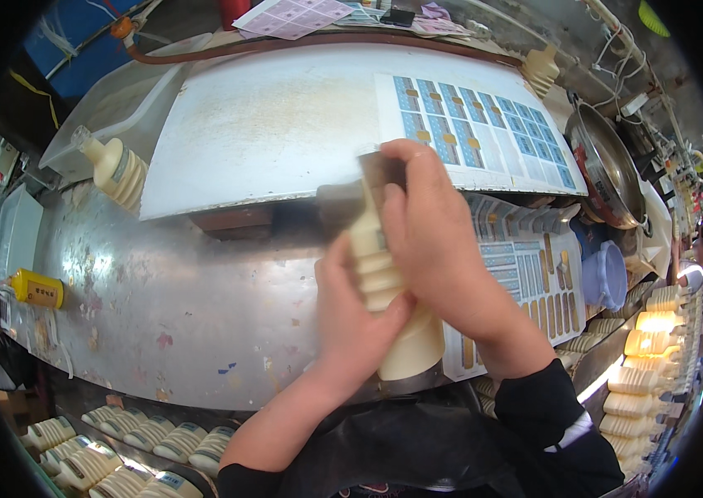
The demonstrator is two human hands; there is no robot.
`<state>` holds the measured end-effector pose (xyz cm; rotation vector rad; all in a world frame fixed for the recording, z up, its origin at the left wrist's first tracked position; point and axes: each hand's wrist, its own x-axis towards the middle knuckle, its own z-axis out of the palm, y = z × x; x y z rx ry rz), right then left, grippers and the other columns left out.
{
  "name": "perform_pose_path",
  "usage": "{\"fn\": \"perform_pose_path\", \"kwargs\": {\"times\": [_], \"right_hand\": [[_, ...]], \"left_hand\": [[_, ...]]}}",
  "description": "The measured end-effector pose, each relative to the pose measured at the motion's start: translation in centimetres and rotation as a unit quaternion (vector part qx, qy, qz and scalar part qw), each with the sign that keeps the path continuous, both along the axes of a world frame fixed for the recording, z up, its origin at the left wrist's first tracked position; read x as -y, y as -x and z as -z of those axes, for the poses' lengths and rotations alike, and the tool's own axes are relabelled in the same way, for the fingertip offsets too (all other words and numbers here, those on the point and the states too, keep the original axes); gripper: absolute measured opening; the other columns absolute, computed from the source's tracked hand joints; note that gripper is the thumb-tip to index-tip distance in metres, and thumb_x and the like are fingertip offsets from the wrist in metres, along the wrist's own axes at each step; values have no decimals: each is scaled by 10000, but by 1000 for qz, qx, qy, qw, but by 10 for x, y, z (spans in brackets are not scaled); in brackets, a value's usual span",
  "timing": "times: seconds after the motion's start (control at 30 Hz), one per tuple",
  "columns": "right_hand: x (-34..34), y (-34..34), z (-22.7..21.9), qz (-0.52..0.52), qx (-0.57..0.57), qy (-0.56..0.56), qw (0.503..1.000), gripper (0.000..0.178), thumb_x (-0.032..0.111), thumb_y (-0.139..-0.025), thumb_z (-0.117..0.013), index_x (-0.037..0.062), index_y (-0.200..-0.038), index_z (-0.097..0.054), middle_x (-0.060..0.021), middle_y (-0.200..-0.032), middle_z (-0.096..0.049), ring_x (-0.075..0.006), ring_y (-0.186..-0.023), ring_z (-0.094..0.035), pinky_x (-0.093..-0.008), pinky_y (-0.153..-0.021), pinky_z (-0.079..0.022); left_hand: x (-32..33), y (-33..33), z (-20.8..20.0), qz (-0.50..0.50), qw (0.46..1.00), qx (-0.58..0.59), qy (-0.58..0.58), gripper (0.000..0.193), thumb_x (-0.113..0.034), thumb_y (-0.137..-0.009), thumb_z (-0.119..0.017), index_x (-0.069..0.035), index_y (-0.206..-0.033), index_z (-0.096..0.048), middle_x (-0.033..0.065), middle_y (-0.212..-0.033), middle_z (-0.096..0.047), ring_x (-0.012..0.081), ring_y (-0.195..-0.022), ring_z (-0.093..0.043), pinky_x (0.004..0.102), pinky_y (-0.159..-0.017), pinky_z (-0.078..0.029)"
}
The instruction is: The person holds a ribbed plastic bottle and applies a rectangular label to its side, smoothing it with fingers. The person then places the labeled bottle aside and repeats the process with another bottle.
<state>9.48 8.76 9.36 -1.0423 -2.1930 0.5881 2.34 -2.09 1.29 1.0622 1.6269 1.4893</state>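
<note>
Fingers [334,264] of left hand [353,324] wrapped round a ribbed cream bottle [410,353], mid-view over the desk [194,332]. Right hand [433,224] bent at its top (motion blur; cannot tell what it grips). Sticker sheet [493,137] between one and two o'clock, yellow bottle [39,290] at nine.

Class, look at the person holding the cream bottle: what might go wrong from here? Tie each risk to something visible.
1. The cream bottle has its base close to the near edge of the metal table, so it might slip off if the left hand loosened.
2. The right forearm crosses over a printed sheet, so it could drag or crease it.
</note>
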Motion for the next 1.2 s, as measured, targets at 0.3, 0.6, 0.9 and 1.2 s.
{"fn": "perform_pose_path", "kwargs": {"times": [0.3, 0.6, 0.9, 1.2], "right_hand": [[-9, -17, 7, 21, 1, 56, 998, 363, 99, -987, -485, 22, -1341, -466, -246, -1305, -553, -457, -1155, -590, -514, -971, -480], [-27, -38, 41, 11, -85, 25, 996, 358, 51, -990, -521, -8, -1342, -498, -225, -1247, -615, -364, -1138, -627, -416, -995, -484], [-38, -51, 64, 21, -140, 49, 989, 364, 66, -990, -519, 2, -1348, -498, -216, -1229, -621, -353, -1102, -630, -412, -979, -488], [-41, -78, 59, 34, -211, 58, 975, 418, 63, -1001, -538, -1, -1406, -461, -178, -1303, -575, -280, -1149, -604, -380, -999, -474]], "left_hand": [[-4, 9, -7, -14, 1000, -3, 14, 859, -221, -825, -827, 41, -1478, -334, 233, -1431, -431, 335, -1307, -506, 443, -1099, -442], [-29, 18, -13, -27, 995, 40, 83, 458, -286, -1013, -595, -16, -1355, -454, 224, -1301, -570, 285, -1192, -585, 409, -993, -475], [-29, 20, 2, -21, 990, 138, 14, 357, -285, -1096, -388, -36, -1339, -468, 126, -1260, -560, 184, -1125, -541, 351, -1016, -445], [-18, 1, -15, -41, 998, 34, 40, 528, -112, -1006, -480, -11, -1506, -343, 152, -1349, -536, 218, -1230, -540, 369, -1093, -419]]}}
